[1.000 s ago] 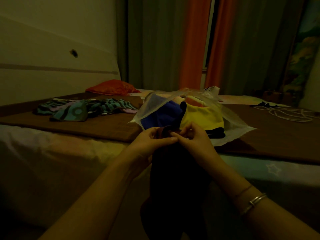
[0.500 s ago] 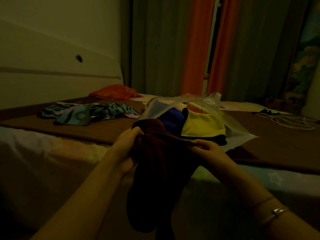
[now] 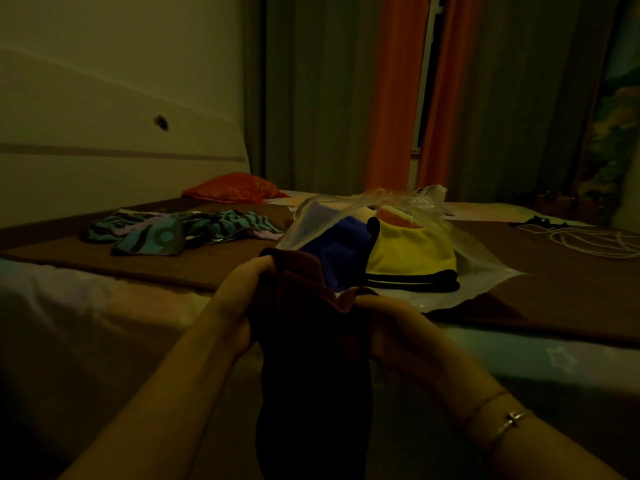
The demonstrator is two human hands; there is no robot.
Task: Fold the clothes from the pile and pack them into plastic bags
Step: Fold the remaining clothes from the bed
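Note:
A dark maroon garment [image 3: 311, 358] hangs in front of me over the bed's near edge. My left hand [image 3: 242, 299] grips its top left edge and my right hand [image 3: 391, 323] grips its top right edge, a short span of cloth between them. Just behind lies a clear plastic bag [image 3: 485, 268] with its mouth toward me, holding folded blue [image 3: 332, 247], yellow [image 3: 408, 254] and orange [image 3: 394, 216] clothes. A pile of teal striped clothes [image 3: 180, 230] lies on the bed to the left.
A brown blanket [image 3: 554, 292] covers the bed. An orange pillow [image 3: 235, 188] sits at the headboard, a white coiled cord [image 3: 588, 240] lies at the far right, and curtains [image 3: 391, 91] hang behind.
My hands were pinched together on the garment's top, then spread apart, opening its upper edge. Now they hold it a little narrower and the cloth hangs straighter.

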